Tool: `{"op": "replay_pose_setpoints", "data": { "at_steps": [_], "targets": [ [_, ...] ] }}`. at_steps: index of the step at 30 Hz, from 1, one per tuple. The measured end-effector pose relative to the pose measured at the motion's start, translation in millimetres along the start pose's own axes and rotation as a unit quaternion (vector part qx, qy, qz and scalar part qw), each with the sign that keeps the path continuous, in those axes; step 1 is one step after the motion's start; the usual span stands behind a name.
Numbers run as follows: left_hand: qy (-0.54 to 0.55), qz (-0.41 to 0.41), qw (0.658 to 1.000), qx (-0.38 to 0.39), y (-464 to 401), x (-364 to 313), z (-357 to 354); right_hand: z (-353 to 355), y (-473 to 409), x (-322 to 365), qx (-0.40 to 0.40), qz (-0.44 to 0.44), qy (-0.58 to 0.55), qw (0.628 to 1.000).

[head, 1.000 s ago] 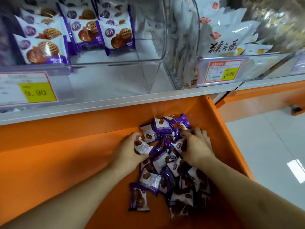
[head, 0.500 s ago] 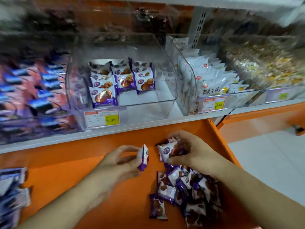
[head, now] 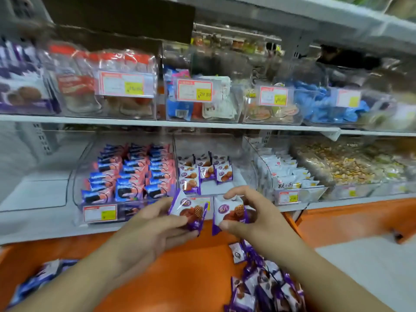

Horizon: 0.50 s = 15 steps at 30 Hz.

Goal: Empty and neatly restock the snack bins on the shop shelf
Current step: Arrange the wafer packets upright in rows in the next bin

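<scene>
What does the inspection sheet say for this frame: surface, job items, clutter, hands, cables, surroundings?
Surface: orange ledge under the shelf.
Job's things: clear bin partly filled with purple waffle packets; loose pile at lower right.
Clutter: blue-and-white packets at lower left.
Hands: left hand and right hand each hold one packet before the bin.
Cables: nothing seen.
Surroundings: neighbouring bins, price tags, upper shelf.
</scene>
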<state>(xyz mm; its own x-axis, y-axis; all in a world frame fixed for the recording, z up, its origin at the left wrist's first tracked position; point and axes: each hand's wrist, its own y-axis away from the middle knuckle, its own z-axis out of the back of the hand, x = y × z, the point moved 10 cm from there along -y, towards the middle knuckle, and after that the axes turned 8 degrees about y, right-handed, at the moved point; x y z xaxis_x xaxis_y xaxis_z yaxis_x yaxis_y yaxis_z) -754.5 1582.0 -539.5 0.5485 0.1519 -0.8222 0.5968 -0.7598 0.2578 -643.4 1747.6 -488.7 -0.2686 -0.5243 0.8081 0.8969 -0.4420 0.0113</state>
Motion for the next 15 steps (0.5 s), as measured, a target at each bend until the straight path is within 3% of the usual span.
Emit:
{"op": "replay_pose_setpoints", "data": {
  "at_steps": [6, 10, 15],
  "targets": [
    [-0.012, -0.037, 0.998, -0.051, 11, -23, 8, -5, -6, 24, -0.035, -0.043, -0.057, 0.997],
    [-0.182, -0.076, 0.979, -0.060, -13, -41, -4, 16, -34, 12, -0.104, -0.027, -0.005, 0.994],
    [-0.329, -0.162, 0.925, -0.097, -86, -60, -37, 68, -71, -31, -0.184, -0.040, 0.034, 0.982]
  ]
}}
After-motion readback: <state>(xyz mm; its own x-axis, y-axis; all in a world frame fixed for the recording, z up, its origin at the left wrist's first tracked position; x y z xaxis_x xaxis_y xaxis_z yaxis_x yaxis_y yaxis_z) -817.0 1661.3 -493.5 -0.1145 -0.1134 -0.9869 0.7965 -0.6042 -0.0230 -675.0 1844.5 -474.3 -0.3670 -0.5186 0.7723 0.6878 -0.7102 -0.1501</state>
